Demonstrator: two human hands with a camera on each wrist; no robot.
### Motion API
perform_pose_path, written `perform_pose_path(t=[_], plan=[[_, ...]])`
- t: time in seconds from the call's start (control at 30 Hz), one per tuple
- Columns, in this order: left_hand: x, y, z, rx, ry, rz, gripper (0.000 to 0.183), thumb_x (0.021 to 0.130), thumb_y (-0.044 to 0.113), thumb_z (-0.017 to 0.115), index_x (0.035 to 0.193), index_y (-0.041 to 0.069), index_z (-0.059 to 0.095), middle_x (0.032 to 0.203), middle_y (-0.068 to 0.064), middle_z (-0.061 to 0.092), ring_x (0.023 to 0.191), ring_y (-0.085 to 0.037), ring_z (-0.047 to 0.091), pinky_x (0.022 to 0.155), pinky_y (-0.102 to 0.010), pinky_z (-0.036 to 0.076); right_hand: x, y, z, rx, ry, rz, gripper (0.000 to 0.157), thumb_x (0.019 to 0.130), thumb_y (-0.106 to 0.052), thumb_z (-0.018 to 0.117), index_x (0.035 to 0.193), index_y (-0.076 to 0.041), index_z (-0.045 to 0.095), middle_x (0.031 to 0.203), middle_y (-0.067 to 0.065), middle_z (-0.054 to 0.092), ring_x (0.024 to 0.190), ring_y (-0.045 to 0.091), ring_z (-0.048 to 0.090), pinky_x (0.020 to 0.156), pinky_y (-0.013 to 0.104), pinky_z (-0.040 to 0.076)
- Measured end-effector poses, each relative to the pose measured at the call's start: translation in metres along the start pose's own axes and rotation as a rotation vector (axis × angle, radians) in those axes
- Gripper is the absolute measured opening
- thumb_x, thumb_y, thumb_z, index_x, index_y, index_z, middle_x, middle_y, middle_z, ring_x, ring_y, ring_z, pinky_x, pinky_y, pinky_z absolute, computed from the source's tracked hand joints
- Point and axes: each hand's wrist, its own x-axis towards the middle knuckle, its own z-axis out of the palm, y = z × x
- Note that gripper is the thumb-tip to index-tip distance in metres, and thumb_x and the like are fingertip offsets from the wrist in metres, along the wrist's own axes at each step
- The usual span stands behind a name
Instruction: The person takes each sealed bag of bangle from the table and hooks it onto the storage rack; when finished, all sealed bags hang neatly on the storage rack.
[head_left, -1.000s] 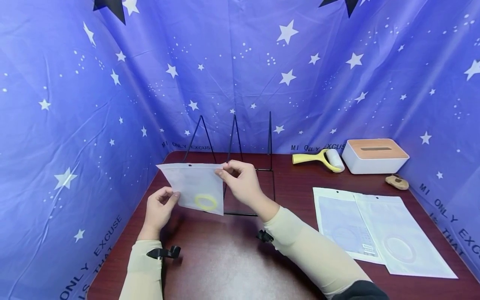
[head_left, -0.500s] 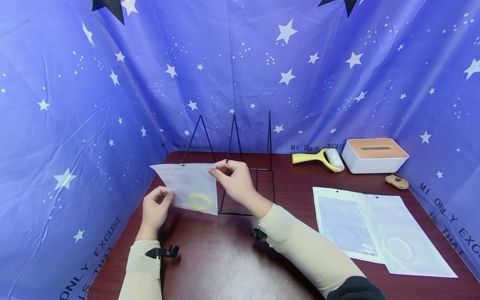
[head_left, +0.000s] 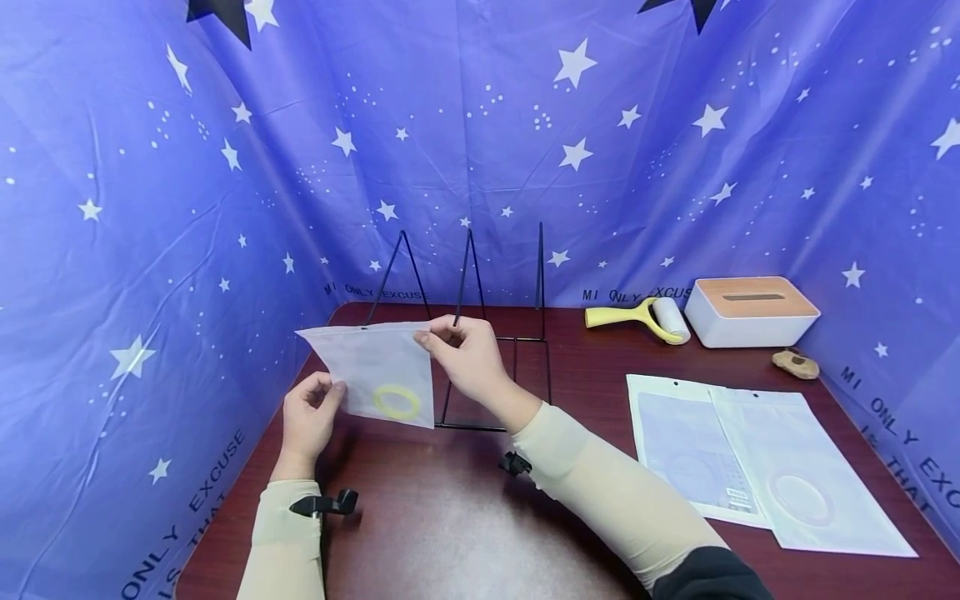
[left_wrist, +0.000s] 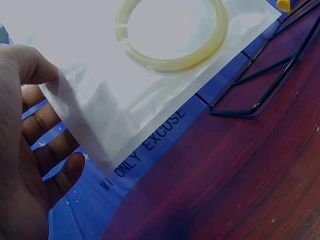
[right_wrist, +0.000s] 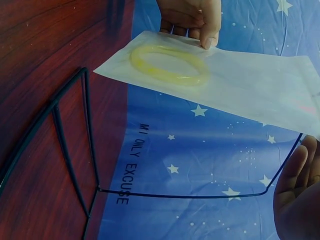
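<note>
Over the table, both hands hold up a white translucent zip bag (head_left: 367,358) with a small hang hole near its top edge. Inside, low in the bag, shows a pale yellow bangle (left_wrist: 175,65), with small breaks visible in its band. My left hand (head_left: 306,421) pinches the bag's left edge between thumb and index finger; its other fingers are loosely bent behind in the left wrist view. At the top right corner, my right hand (head_left: 476,362) pinches the bag with thumb and fingers. Just behind the bag stands a black wire rack (head_left: 542,275), partly hidden by bag and hand.
On the right lie two bags, a white one (head_left: 780,442) overlapping one with a bluish panel (head_left: 675,417); ring outlines show in both. Farther back are a yellow-handled lint roller (head_left: 618,317), a white tissue box (head_left: 738,331) with wooden lid, and a small brown object (head_left: 795,364).
Both hands have shifted slightly left with the bag, mostly during the first half second. The grips look the same, and the rack and the bags on the right have stayed put.
</note>
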Motion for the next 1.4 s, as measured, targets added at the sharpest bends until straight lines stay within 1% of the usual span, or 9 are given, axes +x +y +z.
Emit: perform_pose_path(t=[0.13,0.37,0.6,0.7,0.83,1.07,1.13,1.3,1.4], plan=[[0.000,0.001,0.000,0.006,0.000,0.007,0.009,0.094,-0.011,0.067,0.086,-0.013,0.066,0.070,-0.022,0.061,0.065,-0.004,0.056,0.059,-0.019,0.044,0.001,0.001,0.000,0.007,0.005,-0.002,0.010,0.095,-0.021,0.080,0.091,-0.011,0.081,0.071,-0.002,0.068,0.060,0.012,0.055,0.054,0.026,0.042],[0.000,0.000,0.001,0.006,0.005,0.022,0.010,0.095,-0.012,0.066,0.086,-0.014,0.065,0.072,-0.031,0.058,0.065,-0.006,0.057,0.061,-0.019,0.044,0.004,0.004,0.000,0.007,0.002,-0.007,0.011,0.095,-0.021,0.080,0.090,-0.012,0.080,0.070,-0.003,0.066,0.059,0.012,0.054,0.054,0.026,0.042],[0.003,-0.004,0.002,0.001,0.003,-0.021,0.009,0.096,-0.008,0.067,0.090,-0.014,0.066,0.074,-0.034,0.059,0.063,-0.020,0.057,0.060,-0.020,0.045,0.009,0.009,-0.001,0.018,0.021,-0.038,0.010,0.094,-0.015,0.080,0.090,-0.006,0.080,0.069,-0.002,0.066,0.058,0.009,0.050,0.053,0.024,0.039],[0.003,-0.006,0.003,0.002,0.012,-0.049,0.010,0.097,-0.006,0.068,0.091,-0.014,0.067,0.072,-0.027,0.062,0.063,-0.020,0.057,0.059,-0.021,0.045,0.011,0.013,-0.001,0.001,0.025,-0.045,0.010,0.094,-0.015,0.079,0.090,-0.006,0.079,0.068,-0.002,0.065,0.057,0.009,0.049,0.052,0.024,0.038],[0.005,-0.009,0.004,-0.005,0.028,-0.060,0.010,0.097,-0.007,0.068,0.091,-0.015,0.067,0.071,-0.017,0.063,0.063,-0.009,0.056,0.059,-0.021,0.044,0.014,0.018,-0.002,-0.026,0.034,-0.055,0.010,0.095,-0.014,0.078,0.089,-0.006,0.079,0.068,-0.001,0.065,0.057,0.008,0.049,0.052,0.024,0.038],[0.013,-0.048,0.004,-0.036,0.056,-0.083,0.010,0.098,-0.003,0.070,0.096,-0.012,0.070,0.074,0.002,0.065,0.066,-0.005,0.056,0.061,-0.019,0.044,0.019,0.021,-0.003,-0.055,0.060,-0.040,0.009,0.093,-0.011,0.080,0.091,-0.003,0.080,0.068,0.005,0.066,0.056,0.007,0.049,0.051,0.023,0.038],[0.016,-0.045,0.004,-0.023,0.052,-0.095,0.010,0.098,-0.003,0.069,0.096,-0.013,0.070,0.073,-0.003,0.065,0.066,-0.005,0.057,0.061,-0.019,0.044,0.021,0.022,-0.003,-0.060,0.062,-0.037,0.010,0.093,-0.012,0.080,0.090,-0.003,0.081,0.069,0.007,0.067,0.057,0.007,0.049,0.051,0.023,0.038],[0.020,-0.025,0.005,0.010,0.011,-0.076,0.012,0.098,-0.004,0.068,0.097,-0.016,0.068,0.074,-0.022,0.063,0.066,-0.006,0.057,0.061,-0.020,0.044,0.025,0.022,-0.005,-0.080,0.048,-0.030,0.012,0.096,-0.017,0.079,0.090,-0.007,0.081,0.068,0.001,0.067,0.058,0.006,0.051,0.052,0.024,0.040],[0.022,-0.015,0.004,0.030,-0.012,-0.075,0.012,0.098,-0.004,0.068,0.097,-0.016,0.068,0.075,-0.026,0.063,0.066,-0.006,0.056,0.061,-0.021,0.044,0.028,0.021,-0.006,-0.078,0.041,-0.022,0.013,0.096,-0.018,0.078,0.091,-0.007,0.081,0.068,0.001,0.068,0.059,0.008,0.053,0.052,0.025,0.039]])
